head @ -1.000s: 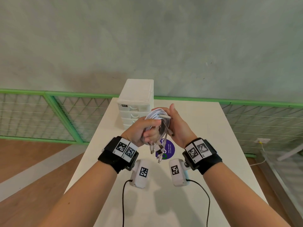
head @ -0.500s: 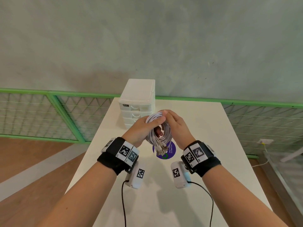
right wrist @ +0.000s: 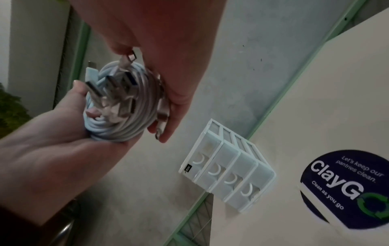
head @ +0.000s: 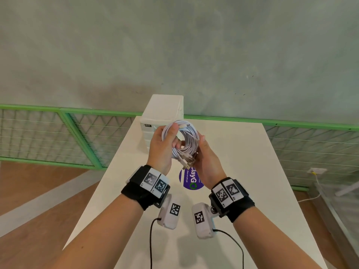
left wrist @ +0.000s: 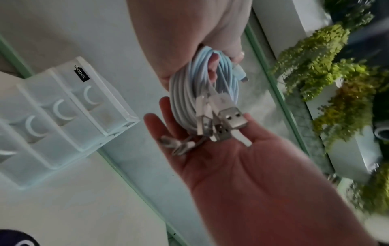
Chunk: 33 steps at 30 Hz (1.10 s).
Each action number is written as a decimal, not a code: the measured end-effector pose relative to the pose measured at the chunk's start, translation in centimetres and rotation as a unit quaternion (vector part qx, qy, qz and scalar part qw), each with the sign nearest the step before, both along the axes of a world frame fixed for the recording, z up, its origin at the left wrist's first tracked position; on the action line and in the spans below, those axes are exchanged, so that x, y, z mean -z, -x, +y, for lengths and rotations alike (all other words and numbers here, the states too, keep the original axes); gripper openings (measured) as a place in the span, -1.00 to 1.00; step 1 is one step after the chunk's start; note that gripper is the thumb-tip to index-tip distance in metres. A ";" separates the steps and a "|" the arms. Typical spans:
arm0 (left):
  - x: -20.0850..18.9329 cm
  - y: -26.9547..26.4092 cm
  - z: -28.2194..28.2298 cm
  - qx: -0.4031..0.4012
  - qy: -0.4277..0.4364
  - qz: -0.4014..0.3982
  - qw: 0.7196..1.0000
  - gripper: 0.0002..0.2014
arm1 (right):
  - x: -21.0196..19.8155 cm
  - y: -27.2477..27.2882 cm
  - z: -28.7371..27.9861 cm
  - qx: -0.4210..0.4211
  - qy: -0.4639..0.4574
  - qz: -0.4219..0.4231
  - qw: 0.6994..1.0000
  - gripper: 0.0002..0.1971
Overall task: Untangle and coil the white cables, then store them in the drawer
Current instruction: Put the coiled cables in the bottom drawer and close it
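A coil of white cables (head: 186,140) is held in the air in front of the white drawer unit (head: 163,111). My left hand (head: 163,144) grips the coil's left side, thumb over its top. My right hand (head: 206,160) lies flat against the lower right of the coil, palm toward it. Several USB plugs (head: 187,162) stick out at the bottom. The left wrist view shows the coil (left wrist: 183,103) in my left hand (left wrist: 200,33), with plugs resting on the flat right palm (left wrist: 221,158). In the right wrist view the coil (right wrist: 130,113) sits between both hands. All drawers (right wrist: 227,173) look closed.
The white table (head: 233,171) carries a round purple sticker (head: 191,181) below the hands. The drawer unit stands at the table's far edge, against a green railing (head: 77,133) and a grey wall. Black leads hang from the wrist cameras.
Both hands have lifted the coil and carried it toward the drawer unit. The loose plug ends are now gathered against the right palm, which has flattened out.
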<state>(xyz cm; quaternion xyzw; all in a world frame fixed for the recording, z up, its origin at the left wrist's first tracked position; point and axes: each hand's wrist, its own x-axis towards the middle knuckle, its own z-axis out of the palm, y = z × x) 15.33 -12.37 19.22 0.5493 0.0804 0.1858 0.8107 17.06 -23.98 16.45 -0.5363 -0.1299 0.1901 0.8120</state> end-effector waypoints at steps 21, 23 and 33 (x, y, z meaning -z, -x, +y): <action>5.1 -0.2 -0.4 0.052 -0.290 0.135 0.946 -0.49 | 3.1 -2.5 -0.4 0.238 0.114 0.028 0.964 -0.66; 6.1 -0.9 1.6 0.045 -0.265 0.153 0.951 -0.53 | 3.3 -3.8 0.2 0.230 0.168 0.012 0.959 -0.62; 17.1 -8.7 11.6 -0.027 -0.140 0.409 0.901 -0.69 | 0.7 -13.8 5.0 0.137 0.507 -0.263 0.809 -0.57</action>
